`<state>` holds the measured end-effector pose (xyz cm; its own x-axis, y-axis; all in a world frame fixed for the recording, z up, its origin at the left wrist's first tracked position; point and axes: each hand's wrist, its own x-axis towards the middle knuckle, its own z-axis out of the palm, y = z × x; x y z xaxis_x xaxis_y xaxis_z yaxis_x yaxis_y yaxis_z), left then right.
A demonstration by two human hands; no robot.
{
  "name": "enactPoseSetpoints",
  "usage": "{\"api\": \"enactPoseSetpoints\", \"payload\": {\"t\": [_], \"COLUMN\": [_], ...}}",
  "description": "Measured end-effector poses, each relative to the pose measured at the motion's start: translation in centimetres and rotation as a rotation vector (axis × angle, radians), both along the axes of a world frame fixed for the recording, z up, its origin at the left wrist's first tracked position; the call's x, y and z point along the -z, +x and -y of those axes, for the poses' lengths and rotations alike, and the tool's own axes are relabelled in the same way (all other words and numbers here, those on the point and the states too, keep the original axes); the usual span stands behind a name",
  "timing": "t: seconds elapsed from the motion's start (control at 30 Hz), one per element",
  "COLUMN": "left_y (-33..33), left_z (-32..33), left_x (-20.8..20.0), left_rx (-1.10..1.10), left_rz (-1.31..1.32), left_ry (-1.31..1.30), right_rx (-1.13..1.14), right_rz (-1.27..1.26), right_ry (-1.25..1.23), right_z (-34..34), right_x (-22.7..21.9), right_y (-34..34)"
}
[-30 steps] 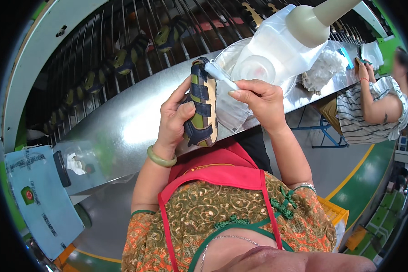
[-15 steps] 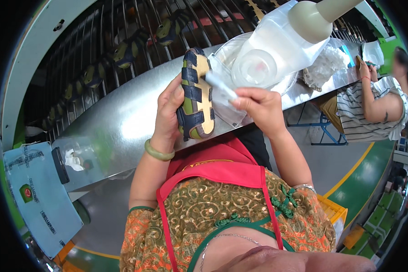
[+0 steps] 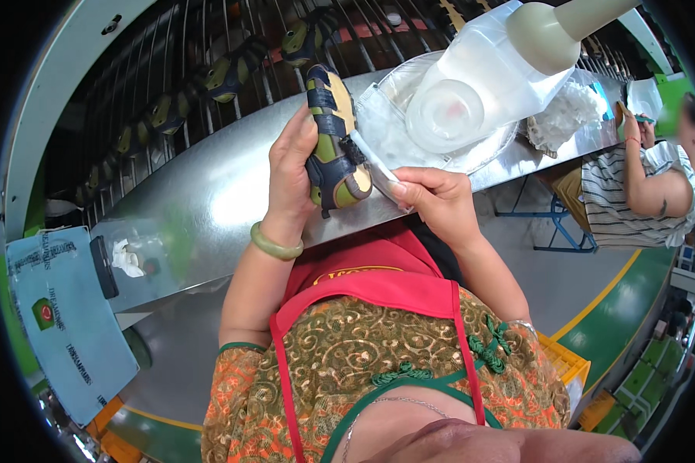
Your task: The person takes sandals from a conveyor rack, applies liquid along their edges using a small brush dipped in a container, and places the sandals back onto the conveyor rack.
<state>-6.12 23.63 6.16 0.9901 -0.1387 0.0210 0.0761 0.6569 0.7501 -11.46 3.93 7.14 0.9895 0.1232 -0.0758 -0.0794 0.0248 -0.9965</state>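
My left hand (image 3: 292, 158) is closed round the side of a navy and olive-green sandal upper (image 3: 329, 147) with a tan bottom, held upright above the metal bench. Pinched in my right hand (image 3: 439, 202) is a small white-handled brush (image 3: 376, 163). Its dark bristle end touches the right edge of the sandal, around the middle. Just beyond the brush, a translucent bottle (image 3: 483, 65) with a beige top stands in a round, plastic-lined dish (image 3: 496, 148).
Along the far side runs a metal-bar rack with several similar sandals (image 3: 232, 73). White fluffy material (image 3: 567, 116) lies right of the bottle. A blue box (image 3: 73, 332) stands at the left end of the bench (image 3: 185, 204). Another person (image 3: 633, 181) sits working at the right.
The sandal has turned, its tan bottom now facing more away and its side more toward me. The brush has moved down from the bottom's upper part to the sandal's edge.
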Motion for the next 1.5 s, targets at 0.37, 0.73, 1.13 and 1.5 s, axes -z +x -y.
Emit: {"api": "enactPoseSetpoints", "payload": {"t": [0.37, 0.73, 1.13, 1.5], "left_y": [0.0, 1.1, 1.2, 1.6], "left_z": [-0.3, -0.8, -2.1, -3.2], "left_x": [0.5, 0.8, 1.0, 2.1], "left_rx": [0.084, 0.257, 0.445, 0.449], "left_rz": [-0.065, -0.236, -0.325, -0.364], "left_ry": [-0.005, -0.11, -0.255, -0.406], "right_rx": [0.111, -0.056, -0.178, -0.298], "right_rz": [0.353, 0.143, 0.444, 0.444], "right_ry": [-0.367, -0.308, -0.353, -0.476], "right_z": [0.4, 1.4, 0.8, 2.4], "right_x": [-1.1, -1.3, -1.3, -1.1], "right_y": [3.3, 2.3, 3.7, 4.4]}}
